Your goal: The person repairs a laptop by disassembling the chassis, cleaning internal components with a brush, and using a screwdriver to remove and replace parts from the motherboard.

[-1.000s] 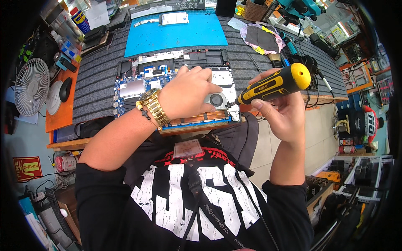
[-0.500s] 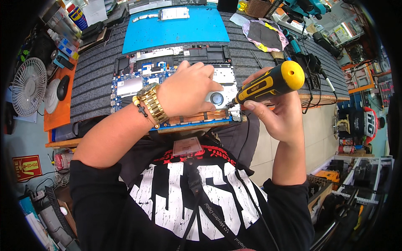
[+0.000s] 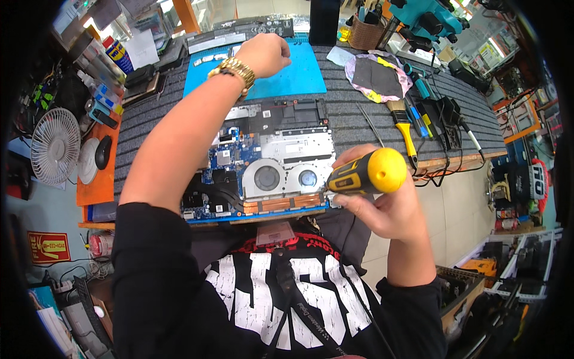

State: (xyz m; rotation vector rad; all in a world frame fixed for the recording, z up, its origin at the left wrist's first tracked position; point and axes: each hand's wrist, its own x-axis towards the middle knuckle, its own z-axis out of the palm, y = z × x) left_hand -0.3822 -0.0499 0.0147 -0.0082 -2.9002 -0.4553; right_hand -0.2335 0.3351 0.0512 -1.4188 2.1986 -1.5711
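Observation:
An opened laptop chassis (image 3: 302, 116) lies on the bench in front of me, with a blue circuit board, two round fans (image 3: 266, 178) and copper heat pipes (image 3: 281, 204) showing. My right hand (image 3: 385, 206) grips a yellow and black screwdriver (image 3: 354, 173), its tip end at the laptop's right edge near the heat pipes. The tip itself is hidden behind the handle. My left hand (image 3: 264, 55) is stretched far out over the blue mat (image 3: 293, 78), fingers curled down. What they hold, if anything, is out of sight.
A laptop battery (image 3: 263, 29) lies behind the mat. To the right are a cloth (image 3: 379, 78), a yellow-handled brush (image 3: 403, 128), tweezers (image 3: 371, 122) and cables. A white fan (image 3: 55, 146) and a spray can (image 3: 118, 55) stand at left; a microscope (image 3: 430, 21) stands at back right.
My left hand has left the laptop's fan area and reached forward over the blue mat. The screwdriver stays in my right hand, its handle now more upright. The view has shifted.

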